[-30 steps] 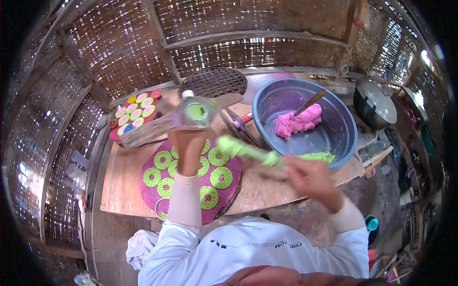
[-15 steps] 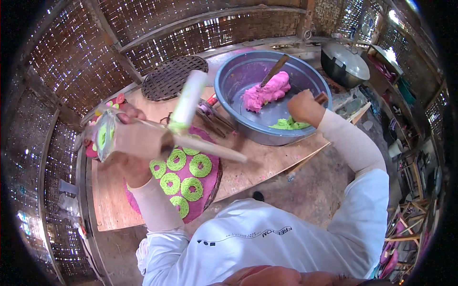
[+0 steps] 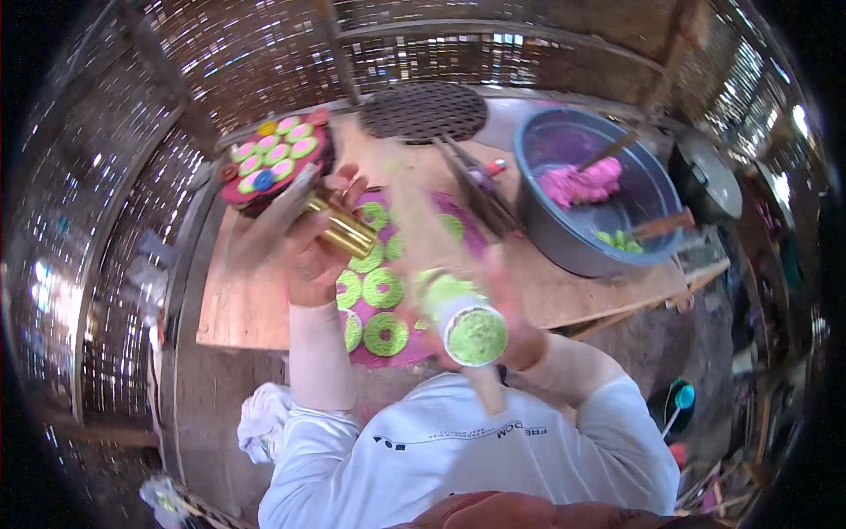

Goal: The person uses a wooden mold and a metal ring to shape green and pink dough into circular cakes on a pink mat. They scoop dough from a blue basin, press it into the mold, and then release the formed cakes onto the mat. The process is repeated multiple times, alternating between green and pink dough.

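My left hand (image 3: pixel 313 256) is closed on a gold metal cylinder (image 3: pixel 348 231), with a blurred wooden piece (image 3: pixel 264 234) beside it. My right hand (image 3: pixel 520 326), smeared by motion, grips a white tube (image 3: pixel 476 351) with green dough (image 3: pixel 473 328) at its end; a blurred pale wooden board (image 3: pixel 489 397) runs behind it. Below both hands, lacy green rings (image 3: pixel 383 332) lie on a pink-purple round mat (image 3: pixel 392 353). To the right, a blue-grey basin (image 3: pixel 564 242) holds pink dough (image 3: pixel 582 181), green dough (image 3: pixel 617 242) and two wooden sticks.
At the back left, a pink tray (image 3: pixel 242 192) carries several green-and-pink pieces. A woven round tray (image 3: pixel 423 110), metal tools (image 3: pixel 476 189) and a lidded pot (image 3: pixel 709 181) stand around the wooden table (image 3: pixel 225 309). A white cloth (image 3: pixel 264 423) hangs below at left.
My right hand has left the basin and now holds the white tube lower and nearer me. A stick rests at the basin's right rim. The gold cylinder now shows in my left hand.
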Available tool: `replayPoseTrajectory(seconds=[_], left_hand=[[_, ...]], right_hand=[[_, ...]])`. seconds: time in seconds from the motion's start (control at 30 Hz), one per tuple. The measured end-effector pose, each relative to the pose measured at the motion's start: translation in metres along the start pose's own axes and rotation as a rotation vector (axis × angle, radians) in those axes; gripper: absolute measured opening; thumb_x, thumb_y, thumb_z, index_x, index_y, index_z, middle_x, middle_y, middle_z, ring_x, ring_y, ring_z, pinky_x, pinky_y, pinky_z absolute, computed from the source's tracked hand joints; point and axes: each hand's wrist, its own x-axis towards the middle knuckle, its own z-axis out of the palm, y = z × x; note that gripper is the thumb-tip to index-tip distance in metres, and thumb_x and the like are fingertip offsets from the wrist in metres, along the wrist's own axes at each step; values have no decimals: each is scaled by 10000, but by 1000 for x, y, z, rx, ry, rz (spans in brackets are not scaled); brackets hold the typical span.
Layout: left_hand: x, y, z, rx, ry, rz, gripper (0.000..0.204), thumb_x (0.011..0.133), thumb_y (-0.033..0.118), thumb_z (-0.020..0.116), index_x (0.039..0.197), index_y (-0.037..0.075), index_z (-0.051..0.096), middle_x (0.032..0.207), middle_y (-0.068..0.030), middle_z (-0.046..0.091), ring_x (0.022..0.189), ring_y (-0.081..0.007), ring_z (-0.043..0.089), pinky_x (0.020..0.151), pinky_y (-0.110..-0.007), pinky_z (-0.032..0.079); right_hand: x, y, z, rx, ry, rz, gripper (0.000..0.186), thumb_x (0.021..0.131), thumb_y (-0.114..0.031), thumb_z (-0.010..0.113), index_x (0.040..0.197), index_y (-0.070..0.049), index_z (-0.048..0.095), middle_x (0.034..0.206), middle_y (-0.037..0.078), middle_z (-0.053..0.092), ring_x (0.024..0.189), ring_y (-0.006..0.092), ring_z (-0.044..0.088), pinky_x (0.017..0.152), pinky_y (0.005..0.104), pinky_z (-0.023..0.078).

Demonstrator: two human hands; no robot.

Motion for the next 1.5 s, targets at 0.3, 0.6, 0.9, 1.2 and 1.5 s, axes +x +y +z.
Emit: replayPoseTrajectory(seconds=[0.3,0.6,0.9,1.2,1.5], left_hand=[[-87,23,23,1657,192,223,337,626,311,704,888,111,632,827,-78,612,752,-250,587,649,-362,447],[-103,34,39,1551,141,-3,425,574,371,729,888,100,642,751,-123,614,688,-324,595,578,-413,454],[-129,-17,2,1400,278,-335,634,545,310,778,1085,64,553,1054,-132,583,942,-303,580,817,-387,450],[-93,71,-78,719,-81,120,819,661,347,747,1282,4,337,1276,-145,396,1275,-257,289,1045,-330,230],[-74,42,-134,-564,-205,464,534,843,521,437,1134,79,509,987,-74,522,1001,-303,511,869,-439,415]], right_hand=[[35,-23,25,-1283,346,-383,727,786,-316,608,1323,-26,215,1047,76,426,795,145,502,629,261,477],[80,-25,62,-2090,-114,-158,1008,613,-330,763,1312,95,174,1302,293,319,1160,427,391,965,412,338],[78,3,-3,-2068,-106,3,898,649,-273,758,1297,79,247,1241,233,414,1151,345,423,967,357,338],[102,-36,-30,-1211,224,800,853,762,-683,426,1264,5,380,1040,95,545,865,164,534,729,262,418],[129,-48,-51,-1080,210,1125,652,864,-563,374,1165,10,449,972,69,557,846,134,518,742,258,419]])
